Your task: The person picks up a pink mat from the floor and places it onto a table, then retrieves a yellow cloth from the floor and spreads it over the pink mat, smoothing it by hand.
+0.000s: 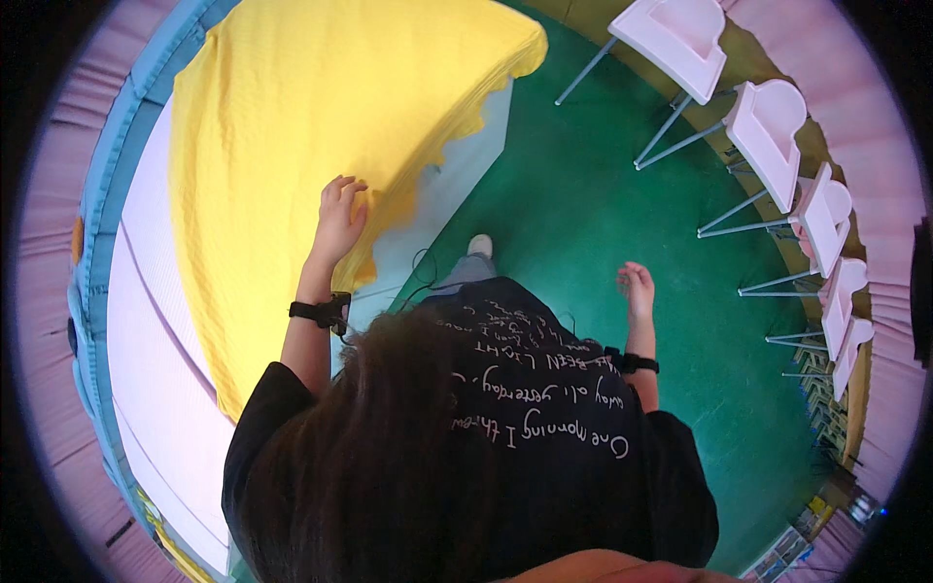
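A large yellow cloth point(311, 107) lies spread over a white surface on the left, with a wavy, ruffled edge hanging along its right side. My left hand point(342, 222) is over the cloth near that ruffled edge, its fingers loosely bent and apart. Whether the fingertips touch the fabric I cannot tell. Nothing shows in that hand. Out to the right, my right hand point(637, 287) hangs above the green floor with relaxed, slightly curled fingers and holds nothing visible. Each wrist wears a black strap; a small dark box point(336, 313) sits on the left one.
White high chairs point(763, 131) with thin grey legs stand in a curved row along the right side. Green floor point(583, 175) runs between them and the cloth-covered surface. A thin black cable point(420, 277) loops beside my left leg. Pink curtains point(836, 58) hang around the edges.
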Tool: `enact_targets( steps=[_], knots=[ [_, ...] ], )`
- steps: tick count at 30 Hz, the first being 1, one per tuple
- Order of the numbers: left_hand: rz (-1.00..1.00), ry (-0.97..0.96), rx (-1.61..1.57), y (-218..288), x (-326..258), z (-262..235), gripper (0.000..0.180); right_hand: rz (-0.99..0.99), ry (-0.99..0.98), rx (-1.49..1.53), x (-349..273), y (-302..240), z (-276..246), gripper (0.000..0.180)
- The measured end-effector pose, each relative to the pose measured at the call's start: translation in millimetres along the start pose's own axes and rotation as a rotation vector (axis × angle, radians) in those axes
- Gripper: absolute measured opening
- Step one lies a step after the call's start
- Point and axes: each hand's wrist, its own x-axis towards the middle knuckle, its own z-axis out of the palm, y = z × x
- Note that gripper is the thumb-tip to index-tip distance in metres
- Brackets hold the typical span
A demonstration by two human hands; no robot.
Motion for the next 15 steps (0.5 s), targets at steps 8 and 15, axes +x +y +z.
enact_targets(
  steps=[8, 15],
  knots=[
    [0.162, -0.055, -0.099, 52, 162, 81, 0.033, 0.047, 0.204, 0.104, 69, -35, -41, 0.014],
    [0.231, -0.054, -0.17, 83, 300, 140, 0.041, -0.019, 0.263, 0.157, 188, -141, -45, 0.014]
  ],
)
